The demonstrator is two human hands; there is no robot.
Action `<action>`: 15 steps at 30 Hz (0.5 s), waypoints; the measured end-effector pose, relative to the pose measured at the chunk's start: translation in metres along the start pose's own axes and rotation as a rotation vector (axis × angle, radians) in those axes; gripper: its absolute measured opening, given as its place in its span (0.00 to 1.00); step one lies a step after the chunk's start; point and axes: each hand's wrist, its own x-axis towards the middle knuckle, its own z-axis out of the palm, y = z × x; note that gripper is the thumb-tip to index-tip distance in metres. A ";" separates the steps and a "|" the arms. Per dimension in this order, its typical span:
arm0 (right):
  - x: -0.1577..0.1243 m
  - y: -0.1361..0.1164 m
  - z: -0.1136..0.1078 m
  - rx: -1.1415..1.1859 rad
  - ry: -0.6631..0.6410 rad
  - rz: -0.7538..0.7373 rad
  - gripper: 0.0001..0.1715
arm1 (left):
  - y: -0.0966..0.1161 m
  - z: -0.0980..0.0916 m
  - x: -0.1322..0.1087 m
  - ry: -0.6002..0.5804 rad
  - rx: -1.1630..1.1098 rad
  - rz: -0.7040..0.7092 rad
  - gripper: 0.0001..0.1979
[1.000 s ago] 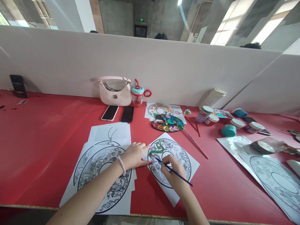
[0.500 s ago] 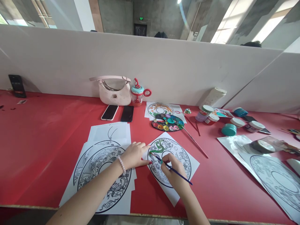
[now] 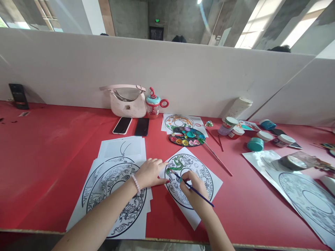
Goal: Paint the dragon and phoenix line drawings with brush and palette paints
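Observation:
My right hand (image 3: 194, 188) grips a dark blue paintbrush (image 3: 197, 192), its tip against the dragon drawing (image 3: 209, 186) on a white sheet turned cornerwise. Part of the dragon's body is painted green; the rest of the ring design is black outline. My left hand (image 3: 152, 173), fingers spread, rests at the sheet's left edge, with the thumb and a fingertip on the paper. Under my left forearm lies a stack of printed line drawings (image 3: 104, 184). Beyond the sheet sits a paint palette (image 3: 180, 140) with several colours, a second brush (image 3: 220, 160) leaning on it.
A pink handbag (image 3: 128, 104), a cup with a red handle (image 3: 154, 104) and two phones (image 3: 122, 125) stand or lie toward the wall. Several paint jars (image 3: 255, 144) are at the right, near more drawing sheets (image 3: 285, 184). Another phone (image 3: 19, 96) leans on the wall at far left.
The brush tip has shifted very slightly to the right and up along the green part. My left hand stays in place.

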 end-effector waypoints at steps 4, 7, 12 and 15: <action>-0.001 0.001 0.000 -0.037 0.008 0.000 0.06 | 0.000 0.001 0.000 -0.001 -0.003 -0.004 0.32; -0.002 0.001 0.001 -0.027 0.006 -0.012 0.06 | 0.000 0.001 0.000 0.000 0.002 -0.002 0.33; -0.002 -0.001 0.006 0.017 0.033 -0.010 0.06 | -0.001 0.001 0.000 -0.001 0.008 -0.001 0.33; -0.002 0.000 0.005 -0.004 0.060 0.009 0.07 | -0.001 0.002 0.000 0.002 0.007 -0.005 0.33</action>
